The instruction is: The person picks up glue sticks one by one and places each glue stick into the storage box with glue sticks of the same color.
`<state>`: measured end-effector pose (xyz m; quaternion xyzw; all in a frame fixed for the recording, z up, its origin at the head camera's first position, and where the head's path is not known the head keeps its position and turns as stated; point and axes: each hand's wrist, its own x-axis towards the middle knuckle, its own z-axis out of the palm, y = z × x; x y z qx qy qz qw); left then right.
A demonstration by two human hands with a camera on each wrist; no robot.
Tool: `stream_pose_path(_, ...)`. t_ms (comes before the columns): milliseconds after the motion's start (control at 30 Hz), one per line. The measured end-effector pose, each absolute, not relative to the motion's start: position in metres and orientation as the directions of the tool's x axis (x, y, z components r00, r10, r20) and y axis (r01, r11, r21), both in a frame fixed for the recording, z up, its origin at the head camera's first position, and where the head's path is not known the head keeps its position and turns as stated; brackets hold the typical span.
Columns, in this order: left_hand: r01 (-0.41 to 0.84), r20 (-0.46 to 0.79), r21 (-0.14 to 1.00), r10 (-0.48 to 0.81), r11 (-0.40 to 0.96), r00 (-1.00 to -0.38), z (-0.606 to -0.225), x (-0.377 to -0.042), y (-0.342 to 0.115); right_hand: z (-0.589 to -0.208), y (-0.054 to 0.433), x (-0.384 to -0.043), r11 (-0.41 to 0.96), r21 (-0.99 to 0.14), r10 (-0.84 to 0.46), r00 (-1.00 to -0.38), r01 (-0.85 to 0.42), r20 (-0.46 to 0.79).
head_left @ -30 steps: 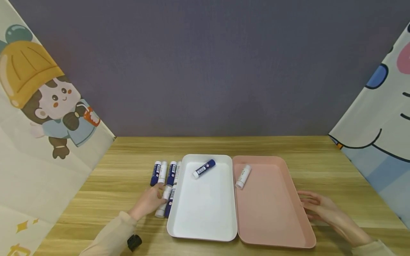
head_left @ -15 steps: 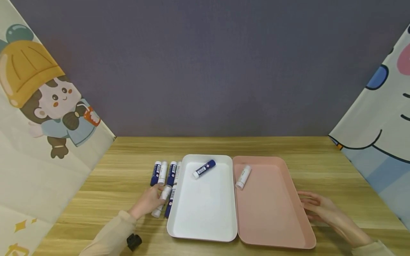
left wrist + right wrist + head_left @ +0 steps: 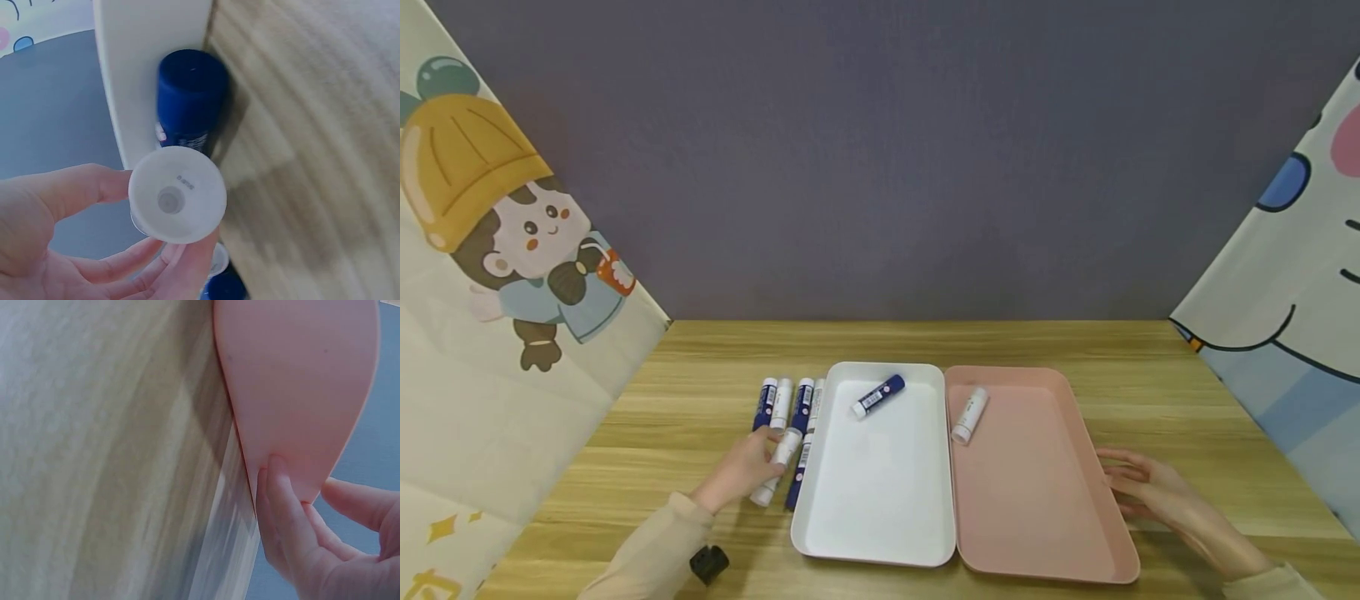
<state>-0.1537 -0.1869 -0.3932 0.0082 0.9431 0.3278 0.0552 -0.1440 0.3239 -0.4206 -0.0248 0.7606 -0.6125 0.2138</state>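
My left hand (image 3: pixel 737 468) pinches a white glue stick (image 3: pixel 786 450) between thumb and fingers, left of the white tray (image 3: pixel 872 554). In the left wrist view the round white end of this stick faces the camera, and a blue glue stick (image 3: pixel 190 90) lies beyond it along the tray wall. My right hand (image 3: pixel 1172 504) is at the right side of the pink tray (image 3: pixel 1045 567). Its fingers (image 3: pixel 284 506) rest against the outer wall, with the thumb close to the rim. A blue glue stick (image 3: pixel 878 396) lies in the white tray, a white one (image 3: pixel 970 415) in the pink tray.
Several blue and white glue sticks (image 3: pixel 802 404) lie in a row behind my left hand, up against the white tray. Both trays stand side by side on the wooden table (image 3: pixel 700 367). A grey panel (image 3: pixel 880 167) rises at the back, with printed cloths on both sides.
The white glue stick in my left hand has come away from the blue one beside it, tilting and shifting slightly left. My right hand and the trays have stayed put.
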Motion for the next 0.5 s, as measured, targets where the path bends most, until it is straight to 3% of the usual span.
stream_pose_path(267, -0.001, -0.091, 0.614, 0.069, 0.790, -0.993, -0.379, -0.155, -0.186, -0.422, 0.324, -0.144, 0.188, -0.954, -0.317, -0.905, 0.233, -0.284)
stream_pose_path(500, -0.024, -0.115, 0.678, 0.073, 0.734, -0.991, -0.371, -0.159, -0.181, -0.423, 0.326, -0.144, 0.203, -0.952, -0.321, -0.903, 0.228, -0.285)
